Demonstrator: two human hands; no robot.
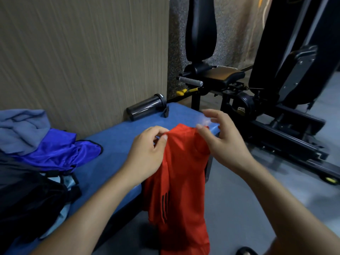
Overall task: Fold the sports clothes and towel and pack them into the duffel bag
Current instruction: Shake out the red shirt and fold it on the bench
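No readable writing or brand name anywhere. The only marking: three short black stripes (164,205) on the left side of the red shirt.

Count: one red shirt (181,181), one shiny blue garment (60,151), one grey-blue towel (22,129), one dark duffel bag (27,196), one dark cylindrical bottle (145,107).

Red shirt is held up over the near right edge of the blue worktop (114,144); its top edge sits at hand height, the rest hangs down past the worktop edge toward the grey floor (239,208).

Left hand (149,153): thumb and forefinger pinched together on the shirt's top edge, left part. Clamped on the cloth.

Right hand (219,138): thumb touches the shirt's top right corner, the other fingers spread and lifted above it, motion-blurred. Cannot tell for certain whether it grips the cloth.

Blue garment lies crumpled on the worktop's left part, partly under the towel, which is bunched at the far left against the wood-grain wall panel (82,52). Duffel bag sits at the near left on the worktop, dark with a pale blue part showing; open or closed, cannot tell.

Bottle lies on its side at the worktop's far end, touching the wall panel.

Black gym machine (257,89) stands beyond the worktop on the right, with padded seat and yellow-tipped levers.
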